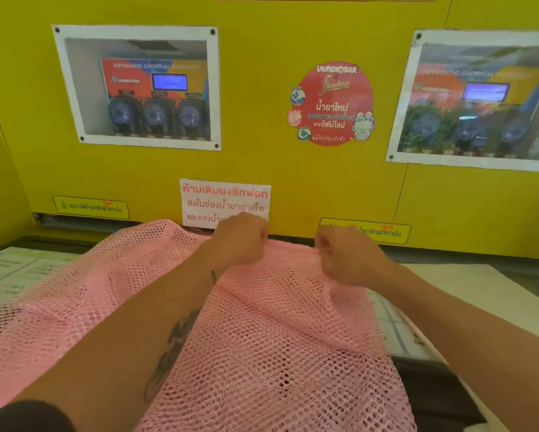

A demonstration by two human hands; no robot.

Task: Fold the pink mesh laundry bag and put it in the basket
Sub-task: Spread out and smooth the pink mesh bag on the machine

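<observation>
The pink mesh laundry bag (262,338) lies spread over the counter in front of me, reaching from the yellow wall down to the bottom edge of the view. My left hand (241,238) is closed on the bag's far edge near the middle. My right hand (346,254) pinches the same far edge a little to the right. Both forearms stretch over the mesh. No basket is in view.
A yellow wall panel (262,163) stands right behind the bag, with two framed windows, a red round sticker (332,102) and a white paper notice (224,198). White printed sheets lie on the counter at the left (15,272) and right (455,291).
</observation>
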